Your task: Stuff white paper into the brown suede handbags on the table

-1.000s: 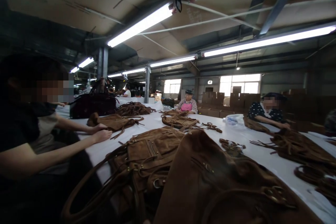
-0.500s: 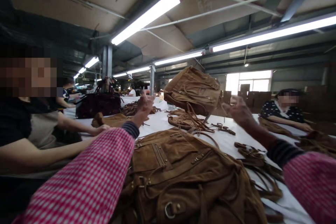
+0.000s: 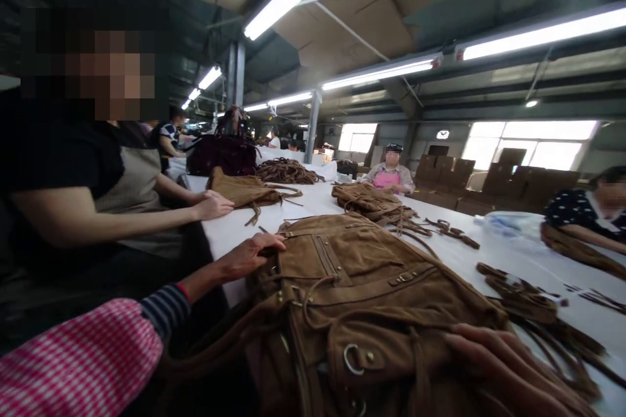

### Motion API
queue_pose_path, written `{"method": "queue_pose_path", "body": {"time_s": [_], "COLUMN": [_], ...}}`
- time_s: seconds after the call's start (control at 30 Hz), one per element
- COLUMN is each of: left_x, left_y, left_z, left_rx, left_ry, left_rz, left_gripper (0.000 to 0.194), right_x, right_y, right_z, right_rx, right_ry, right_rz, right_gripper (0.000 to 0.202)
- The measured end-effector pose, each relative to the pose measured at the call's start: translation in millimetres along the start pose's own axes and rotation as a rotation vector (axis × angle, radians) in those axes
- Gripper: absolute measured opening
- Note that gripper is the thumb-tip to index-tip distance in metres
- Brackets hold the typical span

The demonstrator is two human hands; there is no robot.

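A large brown suede bag (image 3: 372,273), with zips, thin straps and a metal D-ring, lies in front of me on the white-covered table. My left hand (image 3: 252,255) is at the bag's upper left edge, its fingers closed together over the rim. My right hand (image 3: 513,365) rests on the bag's lower right side, fingers stretched out flat. Farther up the table lies a second brown bag (image 3: 372,199) with straps trailing from it.
At left a co-worker's hand (image 3: 215,205) touches another brown bag (image 3: 239,187). Behind it are a strap pile (image 3: 288,171) and a dark purple bag (image 3: 222,153). Loose straps (image 3: 521,293) lie at right. Other people sit at the far side and right; cardboard boxes (image 3: 445,172) stand beyond.
Both my hands were raised in front of me; now they are down on the large bag. The bag that was in mid-air beyond them now lies on the table. My view has turned.
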State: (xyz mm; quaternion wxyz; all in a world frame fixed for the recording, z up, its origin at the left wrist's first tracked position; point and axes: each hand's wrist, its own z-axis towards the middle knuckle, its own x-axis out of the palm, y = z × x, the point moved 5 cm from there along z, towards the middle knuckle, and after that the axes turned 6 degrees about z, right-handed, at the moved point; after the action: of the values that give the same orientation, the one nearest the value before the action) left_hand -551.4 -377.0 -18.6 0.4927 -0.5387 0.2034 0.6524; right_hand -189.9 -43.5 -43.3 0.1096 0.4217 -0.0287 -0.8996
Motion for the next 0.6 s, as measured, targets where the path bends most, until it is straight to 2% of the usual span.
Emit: {"method": "queue_pose_path", "body": {"time_s": [0.1,0.23,0.3,0.37,0.47,0.53,0.6], "left_x": [-2.6,6.6,8.9,6.4,-7.7,-24.2,-44.8], "left_y": [0,-11,-19,-27,-45,-63,-89], "left_z": [-5,5,9,11,9,9,13], "left_rx": [0.034,0.045,0.042,0.029,0.018,0.034,0.065], "left_ry": [0.004,-0.015,-0.044,-0.088,-0.162,-0.204,-0.243], "left_rz": [0.066,0.180,0.233,0.284,0.351,0.383,0.410], "left_gripper": [0.053,0.049,0.041,0.034,0.027,0.024,0.022], "right_x": [8,39,51,54,33,4,-31], "right_y": [34,88,107,114,106,92,71], "right_z": [24,52,57,57,55,54,53], "right_rx": [-0.097,-0.201,-0.246,-0.244,-0.196,-0.146,-0.084], "right_ry": [0.007,0.138,0.178,0.192,0.156,0.094,0.041], "right_rz": [-0.001,0.083,0.088,0.083,0.110,0.125,0.109], "right_gripper": [0.073,0.073,0.062,0.046,0.037,0.037,0.033]}}
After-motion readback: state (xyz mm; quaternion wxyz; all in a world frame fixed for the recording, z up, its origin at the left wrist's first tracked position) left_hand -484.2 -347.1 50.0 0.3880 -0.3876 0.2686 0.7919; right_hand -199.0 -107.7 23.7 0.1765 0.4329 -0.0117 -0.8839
